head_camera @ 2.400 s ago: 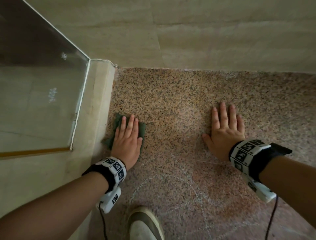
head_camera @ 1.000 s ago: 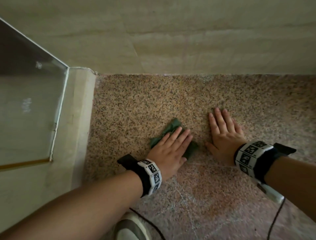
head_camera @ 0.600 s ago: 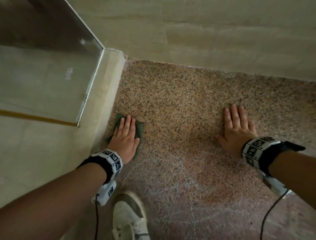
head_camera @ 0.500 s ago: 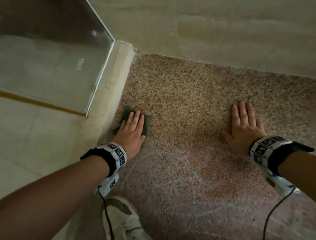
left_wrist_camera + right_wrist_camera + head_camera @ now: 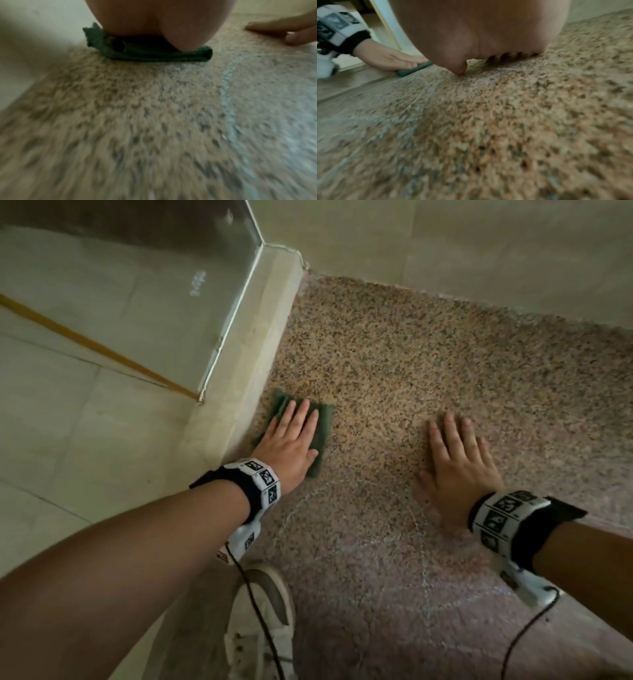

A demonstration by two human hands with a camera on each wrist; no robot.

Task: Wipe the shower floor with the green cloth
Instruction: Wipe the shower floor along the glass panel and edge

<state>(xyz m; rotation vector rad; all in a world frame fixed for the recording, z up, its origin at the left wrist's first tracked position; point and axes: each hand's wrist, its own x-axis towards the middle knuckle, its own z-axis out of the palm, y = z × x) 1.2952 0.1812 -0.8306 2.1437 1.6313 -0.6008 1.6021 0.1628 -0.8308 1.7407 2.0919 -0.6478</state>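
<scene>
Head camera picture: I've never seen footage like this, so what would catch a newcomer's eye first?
Probably the two bare hands pressed flat on the speckled shower floor: the left hand presses a folded green cloth down beside the pale curb, while the right hand rests on bare stone. Next come the black-and-white patterned wristbands on both wrists, and a white shoe at the bottom edge.

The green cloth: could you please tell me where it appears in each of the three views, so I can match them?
Head: the green cloth lies left of centre, flat under the left hand, beside the pale curb.
Left wrist: top centre, a folded green cloth under the palm.
Right wrist: far left, a thin green edge under the left hand.
Shared landmark: the speckled shower floor.
</scene>
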